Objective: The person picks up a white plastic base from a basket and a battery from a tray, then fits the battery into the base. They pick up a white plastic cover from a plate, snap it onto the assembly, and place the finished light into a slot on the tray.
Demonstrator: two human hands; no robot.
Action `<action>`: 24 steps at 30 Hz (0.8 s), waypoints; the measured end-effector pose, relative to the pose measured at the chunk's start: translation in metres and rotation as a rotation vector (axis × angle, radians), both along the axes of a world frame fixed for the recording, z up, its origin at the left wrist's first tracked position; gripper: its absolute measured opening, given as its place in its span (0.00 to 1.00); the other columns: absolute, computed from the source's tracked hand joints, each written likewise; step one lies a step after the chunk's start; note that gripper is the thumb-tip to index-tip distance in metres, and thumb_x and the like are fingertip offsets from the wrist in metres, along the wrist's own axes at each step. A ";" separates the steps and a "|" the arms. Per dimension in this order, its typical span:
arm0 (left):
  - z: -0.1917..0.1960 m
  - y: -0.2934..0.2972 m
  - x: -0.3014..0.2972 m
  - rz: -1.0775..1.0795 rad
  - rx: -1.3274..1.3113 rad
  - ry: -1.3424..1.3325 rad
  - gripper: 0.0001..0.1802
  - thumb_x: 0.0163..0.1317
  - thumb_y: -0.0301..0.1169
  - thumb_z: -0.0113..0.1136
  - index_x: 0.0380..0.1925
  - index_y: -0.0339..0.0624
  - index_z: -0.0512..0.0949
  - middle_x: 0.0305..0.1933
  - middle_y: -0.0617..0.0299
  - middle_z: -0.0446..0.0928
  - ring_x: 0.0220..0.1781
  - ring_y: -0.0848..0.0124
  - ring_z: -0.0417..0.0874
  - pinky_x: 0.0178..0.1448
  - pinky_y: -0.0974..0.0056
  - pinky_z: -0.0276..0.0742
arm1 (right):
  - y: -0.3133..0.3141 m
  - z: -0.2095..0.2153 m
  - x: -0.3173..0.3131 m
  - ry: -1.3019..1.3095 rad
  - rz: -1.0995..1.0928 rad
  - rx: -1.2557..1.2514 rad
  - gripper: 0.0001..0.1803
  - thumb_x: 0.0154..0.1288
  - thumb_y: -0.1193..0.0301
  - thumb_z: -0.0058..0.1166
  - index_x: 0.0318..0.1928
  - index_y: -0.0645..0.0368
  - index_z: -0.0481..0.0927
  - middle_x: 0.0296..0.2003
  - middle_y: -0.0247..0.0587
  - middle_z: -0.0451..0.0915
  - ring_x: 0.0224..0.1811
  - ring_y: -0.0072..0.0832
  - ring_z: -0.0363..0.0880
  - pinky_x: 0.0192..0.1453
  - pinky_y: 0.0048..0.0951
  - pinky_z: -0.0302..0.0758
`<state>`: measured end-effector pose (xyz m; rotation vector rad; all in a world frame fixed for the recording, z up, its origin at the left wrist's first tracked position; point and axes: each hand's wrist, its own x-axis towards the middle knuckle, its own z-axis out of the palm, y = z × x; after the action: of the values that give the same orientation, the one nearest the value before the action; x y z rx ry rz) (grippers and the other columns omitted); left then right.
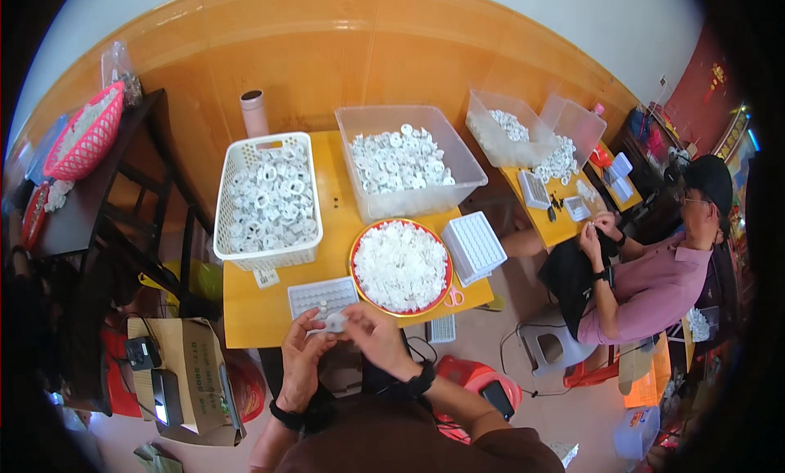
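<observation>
White plastic piece is held in the left hand.

Dark printed characters are running along the side panel of an open brown cardboard box. Faint dark print is showing on a small white rectangular label lying on a yellow rectangular table, its marks being too small to read.

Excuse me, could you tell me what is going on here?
The left hand holds a small white part, the right hand close by, near the yellow table. A pale tray lies just beyond; to its right is a red-rimmed plate heaped with white pieces. Behind them, a white basket and a clear bin hold white parts. A co-worker sits at right.
</observation>
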<state>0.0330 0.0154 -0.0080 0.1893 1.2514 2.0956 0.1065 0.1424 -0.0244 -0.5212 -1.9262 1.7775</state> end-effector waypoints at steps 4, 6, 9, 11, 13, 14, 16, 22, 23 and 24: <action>-0.006 -0.006 -0.010 0.038 -0.021 0.002 0.18 0.58 0.26 0.54 0.50 0.38 0.69 0.41 0.61 0.70 0.41 0.74 0.75 0.45 0.69 0.74 | 0.089 0.050 -0.039 0.186 -0.062 -0.048 0.11 0.64 0.73 0.47 0.46 0.63 0.72 0.31 0.37 0.78 0.33 0.19 0.78 0.28 0.18 0.73; -0.014 -0.010 -0.016 0.027 -0.037 -0.009 0.17 0.59 0.26 0.55 0.48 0.38 0.70 0.39 0.62 0.72 0.37 0.75 0.76 0.44 0.70 0.75 | 0.108 0.091 -0.052 0.270 -0.105 0.037 0.14 0.65 0.73 0.46 0.50 0.64 0.71 0.35 0.41 0.79 0.37 0.21 0.78 0.31 0.18 0.74; -0.014 -0.018 -0.016 0.054 -0.033 -0.018 0.13 0.59 0.26 0.55 0.44 0.38 0.72 0.35 0.63 0.73 0.34 0.75 0.77 0.42 0.70 0.75 | 0.110 0.116 -0.049 0.332 -0.154 -0.016 0.16 0.66 0.74 0.43 0.53 0.64 0.70 0.40 0.42 0.79 0.35 0.23 0.79 0.33 0.19 0.75; -0.020 -0.028 -0.021 0.069 -0.034 -0.013 0.11 0.59 0.26 0.54 0.43 0.38 0.73 0.35 0.63 0.74 0.33 0.76 0.77 0.41 0.71 0.75 | 0.107 0.109 -0.040 0.236 -0.138 0.049 0.14 0.66 0.74 0.45 0.50 0.64 0.73 0.37 0.41 0.79 0.34 0.23 0.80 0.32 0.19 0.75; -0.025 -0.039 -0.027 0.093 -0.053 -0.029 0.10 0.60 0.25 0.54 0.42 0.38 0.74 0.34 0.63 0.75 0.33 0.77 0.77 0.40 0.72 0.74 | 0.106 0.094 -0.036 0.152 -0.115 0.047 0.13 0.65 0.74 0.46 0.48 0.64 0.74 0.35 0.40 0.80 0.33 0.23 0.80 0.32 0.19 0.75; -0.026 -0.044 -0.029 0.101 -0.060 -0.017 0.10 0.59 0.26 0.55 0.41 0.38 0.75 0.34 0.63 0.75 0.33 0.77 0.77 0.40 0.72 0.74 | 0.103 0.089 -0.032 0.087 -0.104 0.065 0.11 0.64 0.75 0.46 0.46 0.64 0.76 0.34 0.40 0.80 0.32 0.22 0.80 0.31 0.19 0.75; -0.026 -0.053 -0.033 0.120 -0.082 -0.019 0.09 0.59 0.26 0.55 0.40 0.37 0.75 0.34 0.63 0.76 0.33 0.76 0.77 0.40 0.71 0.74 | 0.100 0.080 -0.023 0.086 -0.100 0.054 0.09 0.63 0.76 0.48 0.42 0.64 0.77 0.30 0.39 0.80 0.29 0.22 0.80 0.29 0.19 0.75; -0.015 -0.052 -0.069 0.191 -0.224 0.233 0.13 0.58 0.26 0.57 0.43 0.36 0.75 0.41 0.62 0.75 0.42 0.75 0.76 0.46 0.70 0.73 | 0.090 0.055 0.005 -0.034 -0.116 0.036 0.08 0.62 0.77 0.48 0.41 0.64 0.78 0.27 0.36 0.79 0.27 0.19 0.78 0.28 0.16 0.73; -0.010 -0.047 -0.077 0.203 -0.217 0.288 0.13 0.58 0.25 0.56 0.44 0.35 0.74 0.41 0.62 0.75 0.43 0.74 0.76 0.47 0.70 0.73 | 0.086 0.050 0.009 -0.049 -0.089 0.013 0.08 0.62 0.77 0.48 0.41 0.64 0.78 0.27 0.36 0.79 0.27 0.19 0.78 0.28 0.16 0.73; -0.005 -0.041 -0.086 0.217 -0.208 0.347 0.14 0.58 0.24 0.56 0.45 0.33 0.74 0.41 0.62 0.75 0.44 0.74 0.75 0.48 0.70 0.73 | 0.082 0.045 0.013 -0.077 -0.110 0.004 0.08 0.63 0.77 0.48 0.40 0.64 0.78 0.27 0.36 0.79 0.27 0.18 0.77 0.28 0.16 0.72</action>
<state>-0.0529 -0.0259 -0.0126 0.3484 1.7558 2.1557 0.1193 0.2247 0.0205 -0.6904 -1.9122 1.7073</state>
